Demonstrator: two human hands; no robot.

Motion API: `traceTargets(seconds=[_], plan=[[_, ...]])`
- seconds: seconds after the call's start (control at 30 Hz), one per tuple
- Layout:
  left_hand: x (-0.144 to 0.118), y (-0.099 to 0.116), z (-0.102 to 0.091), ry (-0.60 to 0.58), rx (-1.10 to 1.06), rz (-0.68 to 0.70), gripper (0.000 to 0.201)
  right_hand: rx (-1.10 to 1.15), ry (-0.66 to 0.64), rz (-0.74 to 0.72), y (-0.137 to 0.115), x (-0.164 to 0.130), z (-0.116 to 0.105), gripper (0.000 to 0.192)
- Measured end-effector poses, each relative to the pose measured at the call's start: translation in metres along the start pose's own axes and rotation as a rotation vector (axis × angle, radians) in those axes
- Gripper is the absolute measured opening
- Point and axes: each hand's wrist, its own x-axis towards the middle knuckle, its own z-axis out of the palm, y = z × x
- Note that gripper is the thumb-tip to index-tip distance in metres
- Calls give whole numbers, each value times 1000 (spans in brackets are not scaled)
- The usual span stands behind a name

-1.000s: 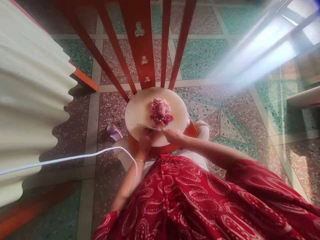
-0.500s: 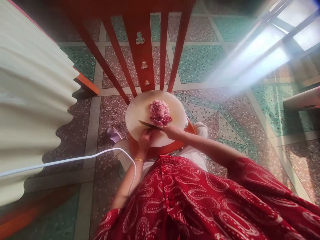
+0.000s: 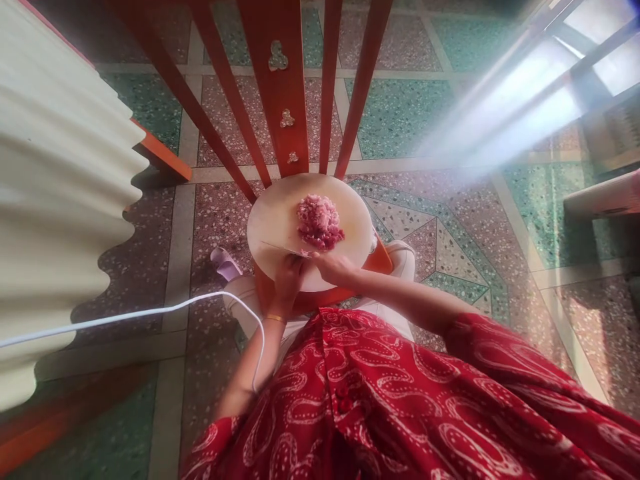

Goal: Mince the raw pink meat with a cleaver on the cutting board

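Pink minced meat (image 3: 320, 221) heaped on round board (image 3: 273, 220), right hand (image 3: 336, 268) gripping knife (image 3: 286, 249), left hand (image 3: 289, 275) touching blade

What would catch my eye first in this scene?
A pink heap of minced meat sits mid-frame on a round pale chopping board atop an orange chair seat. At the board's near edge, the left hand and right hand meet at a knife.

Window glare upper right, edges warped

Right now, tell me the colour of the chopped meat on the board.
Pink chopped meat on the pale round board, head view.
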Motion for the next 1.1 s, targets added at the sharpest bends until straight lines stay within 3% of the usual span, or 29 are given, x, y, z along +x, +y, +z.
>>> traceTargets(seconds=[0.1, 0.33, 0.57, 0.73, 0.97, 1.1], plan=[[0, -1, 2, -19, 17, -4, 24, 18, 26, -45, -5, 9, -2, 28], [-3, -8, 8, -40, 42, -51, 22, -68, -126, 110, 36, -33, 15, 29], [-4, -1, -3, 27, -17, -56, 23, -11, 41, 8, 12, 0, 2, 30], [-9, 3, -9, 73, -71, -64, 23, -15, 81, 87, 21, -13, -9, 37], [-9, -1, -2, 1, -8, -68, 23, -47, -9, 55, 21, -47, 7, 36], [-9, -3, 1, 8, 6, -41, 24, -41, -34, 59, 10, -29, 7, 36]])
